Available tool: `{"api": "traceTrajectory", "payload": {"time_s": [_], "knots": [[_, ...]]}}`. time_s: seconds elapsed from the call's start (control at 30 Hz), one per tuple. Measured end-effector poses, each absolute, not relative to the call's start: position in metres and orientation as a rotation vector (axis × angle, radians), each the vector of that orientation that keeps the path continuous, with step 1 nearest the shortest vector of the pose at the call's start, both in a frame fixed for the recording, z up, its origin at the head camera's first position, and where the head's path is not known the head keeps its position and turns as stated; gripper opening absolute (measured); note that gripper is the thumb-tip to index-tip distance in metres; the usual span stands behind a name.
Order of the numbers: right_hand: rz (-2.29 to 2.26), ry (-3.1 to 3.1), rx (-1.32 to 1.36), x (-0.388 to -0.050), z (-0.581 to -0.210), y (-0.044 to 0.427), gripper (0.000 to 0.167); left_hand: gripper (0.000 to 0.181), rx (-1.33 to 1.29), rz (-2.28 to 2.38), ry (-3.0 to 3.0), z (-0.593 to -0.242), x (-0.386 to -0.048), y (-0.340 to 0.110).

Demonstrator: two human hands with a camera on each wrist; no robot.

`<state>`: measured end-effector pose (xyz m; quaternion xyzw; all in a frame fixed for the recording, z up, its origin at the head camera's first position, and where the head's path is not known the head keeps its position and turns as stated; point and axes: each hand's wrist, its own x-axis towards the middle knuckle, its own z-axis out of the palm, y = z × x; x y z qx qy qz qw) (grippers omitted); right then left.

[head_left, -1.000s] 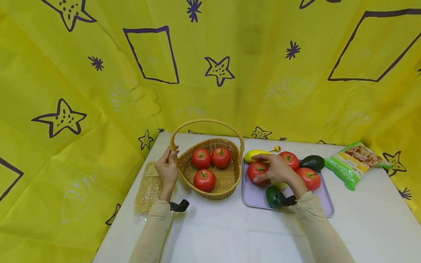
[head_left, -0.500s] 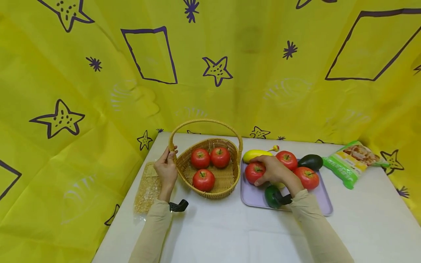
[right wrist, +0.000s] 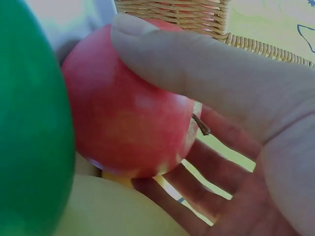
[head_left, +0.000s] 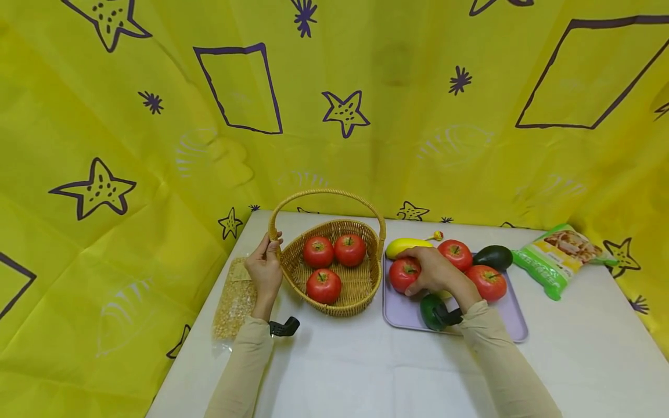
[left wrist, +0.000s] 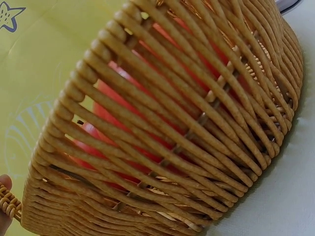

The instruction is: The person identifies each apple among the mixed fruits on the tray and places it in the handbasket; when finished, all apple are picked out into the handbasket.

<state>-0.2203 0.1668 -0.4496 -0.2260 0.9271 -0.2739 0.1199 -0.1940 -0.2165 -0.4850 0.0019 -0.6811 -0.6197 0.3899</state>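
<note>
My left hand (head_left: 265,271) grips the handle of a wicker basket (head_left: 358,287) at its left foot. Three red apples (head_left: 324,286) lie inside; through the weave they show as red patches in the left wrist view. On a lilac tray (head_left: 402,316) to the right, my right hand (head_left: 436,271) holds another red apple (right wrist: 128,103), the thumb on one side and the fingers round the other. A dark green avocado-like fruit (right wrist: 29,123) and a pale yellow rounded thing (right wrist: 113,206), mostly hidden in the head view, sit close to that hand.
Two more red apples (head_left: 486,283), a dark green fruit (head_left: 493,258) and a yellow fruit (head_left: 407,247) share the tray. A green packaged bag (head_left: 561,258) lies at the right. A clear bag of yellow grains (head_left: 234,305) is left of the basket. A yellow patterned cloth (head_left: 397,116) hangs behind.
My right hand's thumb and fingers have closed round the apple at the tray's left side. The left hand stays on the basket handle. The view has shifted slightly.
</note>
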Motion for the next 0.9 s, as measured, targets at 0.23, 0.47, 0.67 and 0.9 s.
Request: {"api": "traceTrajectory", "payload": {"time_s": [0.23, 0.47, 0.67, 0.9], "knots": [[-0.838, 2.753, -0.684, -0.219, -0.450, 0.167, 0.076, 0.029, -0.009, -1.576, -1.734, -0.485, -0.193, -0.216], [-0.941, 2.769, -0.701, -0.217, -0.444, 0.169, 0.079, 0.029, 0.006, -1.587, -1.727, -0.485, -0.193, -0.217], [-1.070, 2.784, -0.779, -0.212, -0.439, 0.171, 0.080, 0.030, 0.013, -1.590, -1.734, -0.485, -0.193, -0.216], [-1.156, 2.781, -0.807, -0.208, -0.426, 0.173, 0.078, 0.029, 0.006, -1.568, -1.730, -0.485, -0.194, -0.216]]}}
